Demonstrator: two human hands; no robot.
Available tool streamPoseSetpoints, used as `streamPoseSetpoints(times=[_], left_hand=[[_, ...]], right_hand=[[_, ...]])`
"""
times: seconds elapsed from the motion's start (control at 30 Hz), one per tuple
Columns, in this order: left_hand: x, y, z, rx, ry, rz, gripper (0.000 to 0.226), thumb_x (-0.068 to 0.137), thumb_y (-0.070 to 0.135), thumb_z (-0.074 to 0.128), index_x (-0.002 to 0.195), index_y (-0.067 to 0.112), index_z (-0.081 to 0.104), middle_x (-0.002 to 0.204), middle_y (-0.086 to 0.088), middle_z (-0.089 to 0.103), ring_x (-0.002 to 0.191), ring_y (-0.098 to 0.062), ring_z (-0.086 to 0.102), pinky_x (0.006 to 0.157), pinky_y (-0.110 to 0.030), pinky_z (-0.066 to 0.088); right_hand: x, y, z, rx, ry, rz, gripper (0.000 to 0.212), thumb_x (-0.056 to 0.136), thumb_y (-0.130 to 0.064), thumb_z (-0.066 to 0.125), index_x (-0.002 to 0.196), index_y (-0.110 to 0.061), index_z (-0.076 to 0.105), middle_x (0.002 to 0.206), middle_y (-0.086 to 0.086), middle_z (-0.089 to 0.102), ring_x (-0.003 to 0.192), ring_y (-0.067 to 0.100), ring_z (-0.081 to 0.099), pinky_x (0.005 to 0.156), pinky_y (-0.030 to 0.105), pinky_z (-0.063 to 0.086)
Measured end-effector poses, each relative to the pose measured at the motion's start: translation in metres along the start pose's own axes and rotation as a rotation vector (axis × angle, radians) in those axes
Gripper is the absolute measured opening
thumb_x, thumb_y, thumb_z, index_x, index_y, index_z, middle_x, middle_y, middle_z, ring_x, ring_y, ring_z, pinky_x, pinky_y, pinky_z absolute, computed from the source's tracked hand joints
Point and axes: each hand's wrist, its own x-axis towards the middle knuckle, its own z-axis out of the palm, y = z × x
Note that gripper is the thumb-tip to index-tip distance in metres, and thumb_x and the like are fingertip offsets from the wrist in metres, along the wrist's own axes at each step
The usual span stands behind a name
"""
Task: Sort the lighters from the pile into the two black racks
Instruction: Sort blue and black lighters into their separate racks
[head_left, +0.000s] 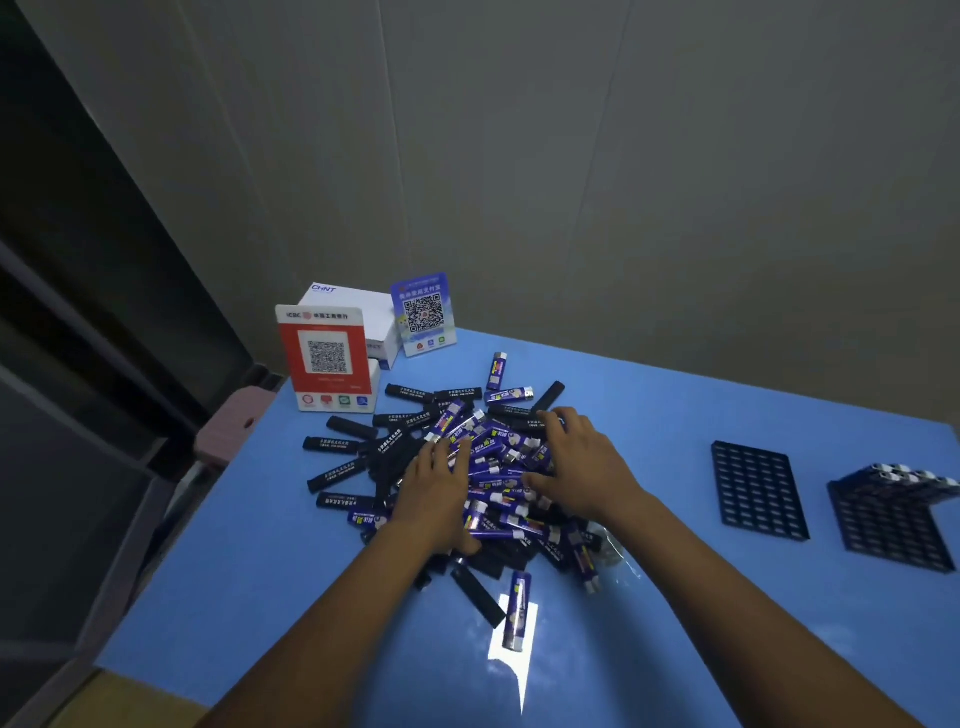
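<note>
Item: pile of lighters (493, 467), black and purple mixed, heaped at the centre of the blue table (260, 571). Strays lie round it: one purple lighter (518, 610) alone at 6 o'clock, a black lighter (548, 395) at 1 o'clock.

Left hand (439, 499): laid on the pile's 9 o'clock flank, fingers spread and fairly straight, nothing grasped that I can see.

Right hand (576, 467): on the pile's 2 o'clock side, fingers loosely bent over the lighters; I cannot tell whether it has one pinched.

Receivers: empty black rack (756, 491) at 3 o'clock, flat, well apart from the pile; second black rack (891, 519) just beyond it, a few lighters standing in its far rows.

Handling, as I judge it: light, rigid plastic bodies with glossy, slippery wrappers and metal caps. They would slide off one another when disturbed. Best pinched across the mid-body, then turned upright for a rack cell.

Background: red QR code stand (327, 358), blue QR code stand (425, 314) and white box (358, 306) at 11 o'clock.
</note>
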Motion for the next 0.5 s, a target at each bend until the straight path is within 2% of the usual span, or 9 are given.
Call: streamPoseSetpoints(times=[0.13,0.3,0.5], left_hand=[[0.012,-0.003,-0.007,0.07,0.052,0.043,0.136,0.067,0.054,0.081,0.156,0.01,-0.012,0.156,-0.017,0.016,0.145,-0.036,0.015,0.118,-0.049,0.023],[0.027,-0.002,-0.014,0.105,0.036,0.061,0.13,0.072,0.052,0.08,0.156,0.006,-0.008,0.156,-0.018,0.017,0.144,-0.039,0.018,0.117,-0.051,0.027],[0.038,-0.005,-0.017,0.107,0.029,0.091,0.127,0.073,0.048,0.082,0.156,0.004,-0.003,0.156,-0.015,0.022,0.142,-0.035,0.025,0.117,-0.049,0.027]], right_hand=[[0.004,-0.007,0.001,-0.01,0.007,0.044,0.08,0.087,-0.051,0.066,0.149,-0.017,0.03,0.15,0.007,0.034,0.134,0.026,0.039,0.106,0.039,0.039],[0.002,-0.005,-0.002,-0.013,0.024,0.115,0.072,0.088,-0.048,0.064,0.146,-0.018,0.034,0.146,0.007,0.038,0.13,0.026,0.042,0.102,0.037,0.041],[-0.001,0.0,-0.003,-0.029,0.013,0.175,0.063,0.089,-0.043,0.062,0.141,-0.019,0.037,0.144,0.006,0.038,0.127,0.025,0.043,0.099,0.037,0.043]])
